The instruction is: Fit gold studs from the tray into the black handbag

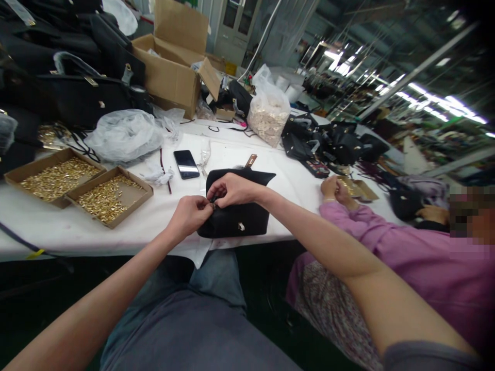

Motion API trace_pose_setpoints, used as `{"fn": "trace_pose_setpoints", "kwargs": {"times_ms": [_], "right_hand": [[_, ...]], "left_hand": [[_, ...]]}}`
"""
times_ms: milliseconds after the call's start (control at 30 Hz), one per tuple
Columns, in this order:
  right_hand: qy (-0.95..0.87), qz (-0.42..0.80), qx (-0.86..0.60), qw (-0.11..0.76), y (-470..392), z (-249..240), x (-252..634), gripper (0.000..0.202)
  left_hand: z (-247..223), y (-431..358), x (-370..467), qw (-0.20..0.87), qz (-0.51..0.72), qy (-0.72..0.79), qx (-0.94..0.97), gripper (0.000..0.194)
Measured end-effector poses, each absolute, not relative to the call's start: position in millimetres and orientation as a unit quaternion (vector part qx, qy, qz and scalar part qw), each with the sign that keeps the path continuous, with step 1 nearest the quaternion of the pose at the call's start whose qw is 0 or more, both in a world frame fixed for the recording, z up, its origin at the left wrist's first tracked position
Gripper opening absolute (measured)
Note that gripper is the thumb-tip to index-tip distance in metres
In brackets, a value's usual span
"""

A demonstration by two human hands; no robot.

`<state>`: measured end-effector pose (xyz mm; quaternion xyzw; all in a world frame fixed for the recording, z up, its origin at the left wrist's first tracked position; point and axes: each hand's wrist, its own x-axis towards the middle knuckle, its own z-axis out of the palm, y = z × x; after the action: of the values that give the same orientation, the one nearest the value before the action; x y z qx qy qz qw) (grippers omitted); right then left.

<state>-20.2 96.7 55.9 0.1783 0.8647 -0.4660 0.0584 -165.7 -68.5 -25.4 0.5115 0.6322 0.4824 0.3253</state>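
Note:
A small black handbag (pixel 251 219) lies at the table's front edge, with a metal clasp (pixel 241 226) on its front. Both my hands meet at its upper left corner. My left hand (pixel 190 214) is closed in a pinch there, thumb against forefinger. From above, my right hand (pixel 234 189) reaches over the bag, its fingertips also pinched beside the left ones. Something small and shiny shows between the fingertips, too small to name. A brown strip with metal fittings (pixel 251 161) sticks out behind the bag.
Two cardboard trays of gold metal pieces (pixel 104 203) stand at left. A phone (pixel 186 164) lies behind my left hand. Further back are clear plastic wrap (pixel 124 135), a cardboard box (pixel 170 72) and a filled plastic bag (pixel 268 111). At right sits a co-worker in a pink sleeve (pixel 348 226).

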Motion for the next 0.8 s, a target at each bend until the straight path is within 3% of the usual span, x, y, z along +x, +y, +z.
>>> {"fn": "trace_pose_setpoints", "kwargs": {"times_ms": [167, 400, 800], "right_hand": [[0.86, -0.468, 0.196, 0.053, 97, 57, -25, 0.04], [0.86, -0.47, 0.185, 0.069, 101, 58, -29, 0.039], [0.878, -0.443, 0.173, 0.058, 99, 62, -32, 0.037]], "left_hand": [[-22, -70, -167, 0.383, 0.464, 0.636, 0.482, 0.039], [-10, -66, -167, 0.437, 0.453, 0.641, 0.438, 0.03], [-25, -67, -141, 0.335, 0.482, 0.696, 0.413, 0.04]]}}
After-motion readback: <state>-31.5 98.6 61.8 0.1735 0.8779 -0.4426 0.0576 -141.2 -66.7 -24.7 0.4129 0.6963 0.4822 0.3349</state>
